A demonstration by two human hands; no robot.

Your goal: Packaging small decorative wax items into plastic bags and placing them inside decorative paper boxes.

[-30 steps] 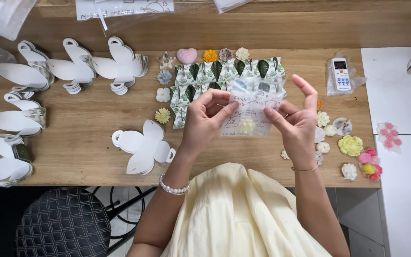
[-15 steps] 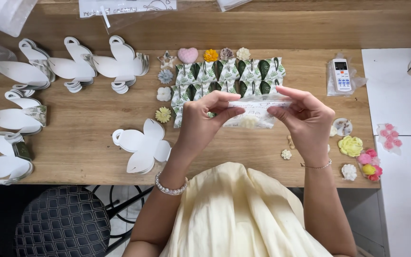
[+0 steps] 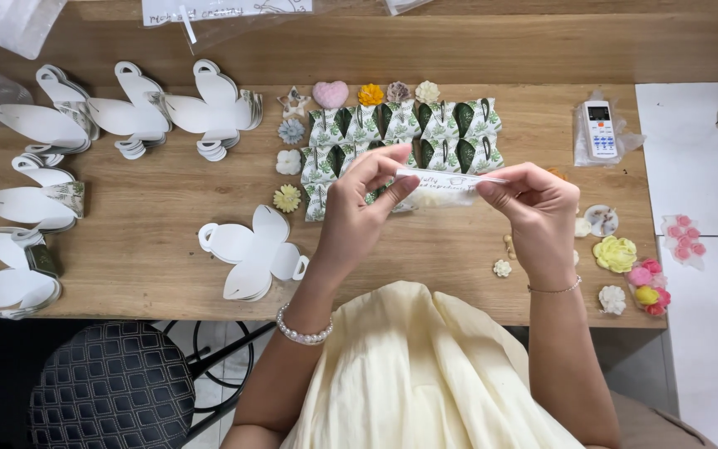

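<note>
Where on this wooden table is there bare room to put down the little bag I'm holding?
Bare wood lies between the loose white cut-out and the stacks of white cut-outs along the left and top. Another strip runs under the hands, near the front edge. Crowded: the leaf-print boxes and the small flowers at right.

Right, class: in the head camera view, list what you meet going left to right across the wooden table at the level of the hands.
Folded white cut-out → flat white cut-out → left hand → small clear bag → right hand → yellow flower → pink flowers in a wrapper.
</note>
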